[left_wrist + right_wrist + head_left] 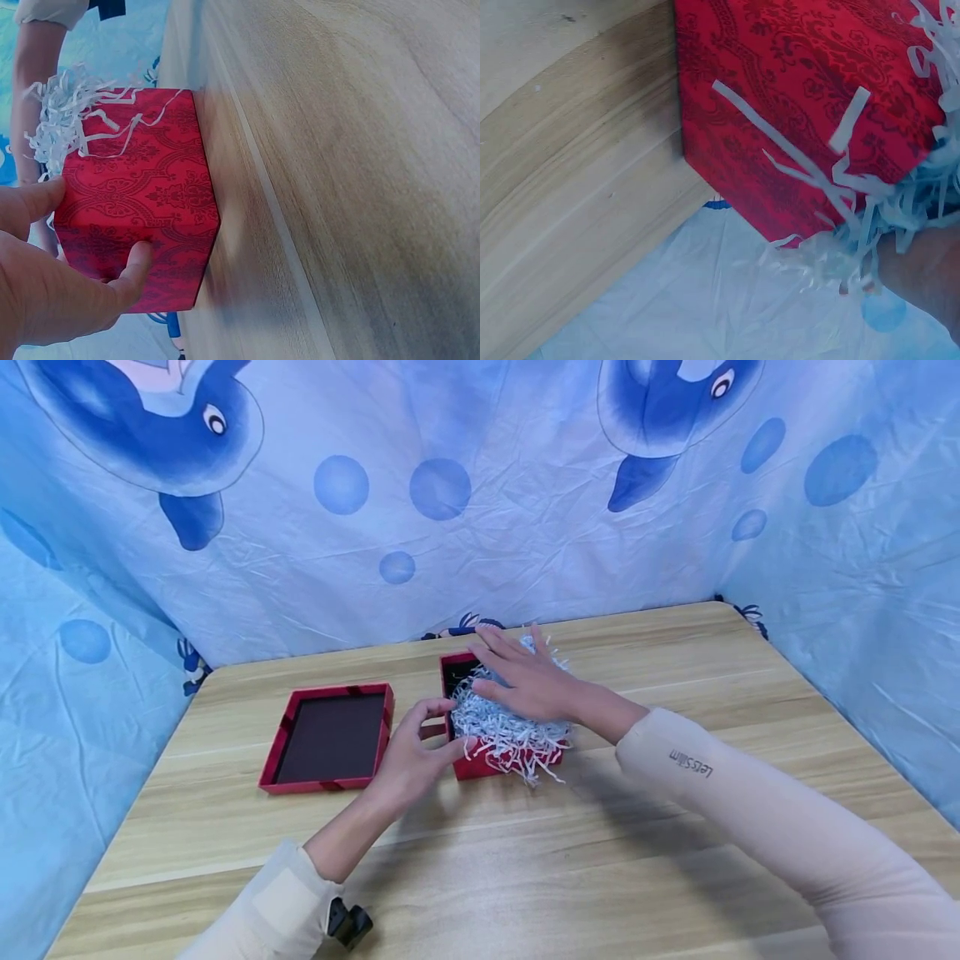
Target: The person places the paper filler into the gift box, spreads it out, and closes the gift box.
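Observation:
A red patterned gift box (pixel 471 768) stands on the table, heaped with white shredded paper (pixel 510 745) that spills over its front and right sides. My left hand (pixel 411 758) holds the box at its left side, thumb near the front corner and fingers at the rim. In the left wrist view, its fingertips touch the red box wall (pixel 142 187). My right hand (pixel 531 683) lies flat over the shreds with its fingers extended and spread. Paper strands partly hide that hand (pixel 922 270) in the right wrist view. What lies under the shreds is hidden.
Left of the box lies a square red tray-like lid (pixel 326 739) with a dark inside, close to my left hand. The wooden table (pixel 510 877) reaches back to a blue curtain (pixel 517 560) printed with dolphins and bubbles.

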`<state>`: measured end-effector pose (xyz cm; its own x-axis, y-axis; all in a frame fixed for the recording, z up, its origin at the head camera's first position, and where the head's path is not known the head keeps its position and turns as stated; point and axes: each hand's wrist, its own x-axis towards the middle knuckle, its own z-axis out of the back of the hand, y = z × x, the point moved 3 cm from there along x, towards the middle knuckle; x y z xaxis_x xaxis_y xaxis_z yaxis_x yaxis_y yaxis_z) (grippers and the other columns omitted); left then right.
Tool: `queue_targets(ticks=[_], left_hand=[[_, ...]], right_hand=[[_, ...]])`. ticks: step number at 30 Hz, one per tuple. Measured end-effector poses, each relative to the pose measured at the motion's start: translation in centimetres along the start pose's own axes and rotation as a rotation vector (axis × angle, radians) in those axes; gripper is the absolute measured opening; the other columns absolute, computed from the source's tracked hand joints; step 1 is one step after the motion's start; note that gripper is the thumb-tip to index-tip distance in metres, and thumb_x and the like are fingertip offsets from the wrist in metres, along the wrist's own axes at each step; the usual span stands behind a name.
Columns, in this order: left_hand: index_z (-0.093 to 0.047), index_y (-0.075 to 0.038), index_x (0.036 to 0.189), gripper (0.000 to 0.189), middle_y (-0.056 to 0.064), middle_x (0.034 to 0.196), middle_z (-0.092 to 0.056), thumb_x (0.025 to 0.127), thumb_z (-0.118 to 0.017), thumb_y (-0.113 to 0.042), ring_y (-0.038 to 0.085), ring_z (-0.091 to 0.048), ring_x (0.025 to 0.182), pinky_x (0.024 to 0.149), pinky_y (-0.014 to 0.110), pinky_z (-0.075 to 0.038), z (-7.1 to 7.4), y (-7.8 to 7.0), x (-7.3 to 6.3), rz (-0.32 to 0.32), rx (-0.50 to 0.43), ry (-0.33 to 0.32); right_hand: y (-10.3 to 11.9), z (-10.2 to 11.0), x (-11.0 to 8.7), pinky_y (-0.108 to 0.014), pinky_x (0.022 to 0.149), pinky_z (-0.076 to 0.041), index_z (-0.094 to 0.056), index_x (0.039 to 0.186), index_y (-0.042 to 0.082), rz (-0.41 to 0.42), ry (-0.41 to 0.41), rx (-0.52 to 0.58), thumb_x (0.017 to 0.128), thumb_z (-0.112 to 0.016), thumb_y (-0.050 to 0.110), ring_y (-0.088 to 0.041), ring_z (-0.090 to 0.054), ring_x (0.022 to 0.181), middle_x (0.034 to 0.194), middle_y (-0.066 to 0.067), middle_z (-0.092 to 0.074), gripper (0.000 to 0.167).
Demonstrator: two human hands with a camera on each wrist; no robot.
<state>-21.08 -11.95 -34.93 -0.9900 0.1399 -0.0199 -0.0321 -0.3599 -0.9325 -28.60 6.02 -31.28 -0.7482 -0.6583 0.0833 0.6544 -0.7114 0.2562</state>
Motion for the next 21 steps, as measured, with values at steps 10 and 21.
queue_targets(ticks=[10, 21], left_hand=[[-0.048, -0.013, 0.135, 0.056, 0.006, 0.143, -0.042, 0.086, -0.074, -0.02, 0.031, -0.046, 0.126, 0.097, 0.045, -0.048, -0.2, 0.2, -0.1, 0.006, -0.004, -0.005], [-0.047, -0.013, 0.134, 0.055, 0.005, 0.142, -0.042, 0.086, -0.074, -0.018, 0.031, -0.046, 0.126, 0.095, 0.044, -0.049, -0.3, 0.4, 0.1, 0.002, 0.015, -0.011]], right_hand=[[-0.1, 0.2, -2.7, -0.055, 0.11, 0.02, -0.01, 0.155, 0.02, -0.006, -0.009, -0.029, 0.101, -0.029, 0.054, -0.019, 0.013, 0.146, 0.161, -0.001, 0.009, 0.066], [1.0, -0.5, -4.5, -0.058, 0.109, 0.019, -0.006, 0.156, 0.018, -0.013, 0.062, -0.126, 0.097, -0.031, 0.062, -0.029, 0.011, 0.147, 0.161, -0.009, 0.008, 0.078]])
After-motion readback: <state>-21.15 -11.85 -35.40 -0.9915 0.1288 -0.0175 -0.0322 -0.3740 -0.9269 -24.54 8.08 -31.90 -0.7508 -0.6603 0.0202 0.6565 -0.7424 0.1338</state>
